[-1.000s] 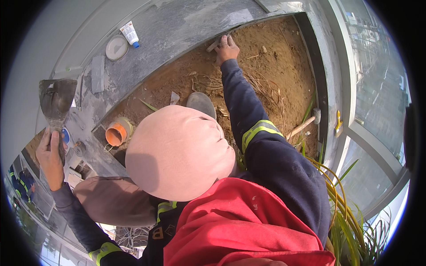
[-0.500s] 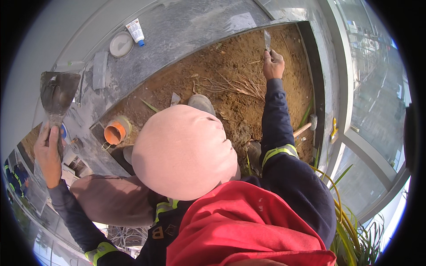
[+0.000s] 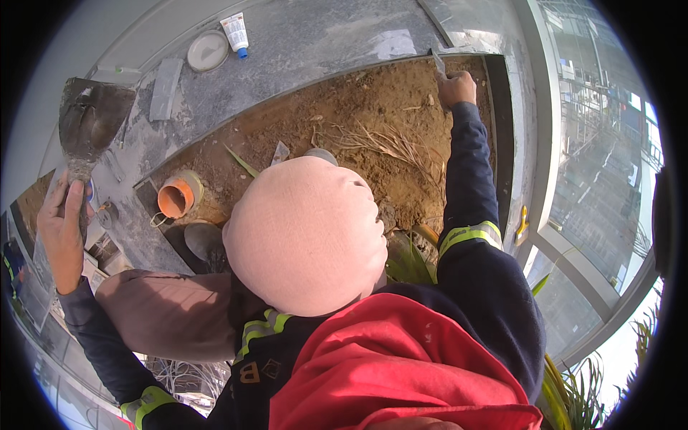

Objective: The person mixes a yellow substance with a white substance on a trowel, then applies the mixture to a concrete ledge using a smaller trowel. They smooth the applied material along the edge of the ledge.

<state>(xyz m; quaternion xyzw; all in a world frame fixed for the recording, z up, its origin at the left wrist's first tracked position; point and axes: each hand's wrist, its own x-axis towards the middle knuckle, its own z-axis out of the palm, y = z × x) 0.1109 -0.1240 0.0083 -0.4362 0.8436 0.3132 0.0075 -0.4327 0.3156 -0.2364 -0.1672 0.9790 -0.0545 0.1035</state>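
My left hand (image 3: 63, 229) is closed round the handle of a wide putty knife (image 3: 93, 122), whose broad dark blade points up. At the far edge of the soil bed, my right hand (image 3: 456, 89) grips a narrow putty knife (image 3: 437, 61). Its blade tip is at the border of the grey stone slab (image 3: 287, 64); whether it touches cannot be told. Brown soil (image 3: 373, 93) lies beneath the right hand. Most of the narrow knife's handle is hidden by the fingers.
A white tube (image 3: 235, 32) and a round white lid (image 3: 208, 51) lie on the slab. An orange pipe opening (image 3: 175, 198) stands in the soil. A yellow-handled tool (image 3: 522, 222) lies by the glass wall (image 3: 602, 165). A pale pink rounded cloth shape (image 3: 301, 236) hides the middle.
My right hand has moved slightly right, bringing the narrow putty knife to the slab's border. The left hand has shifted slightly left with the wide knife. The hammer has gone from view.
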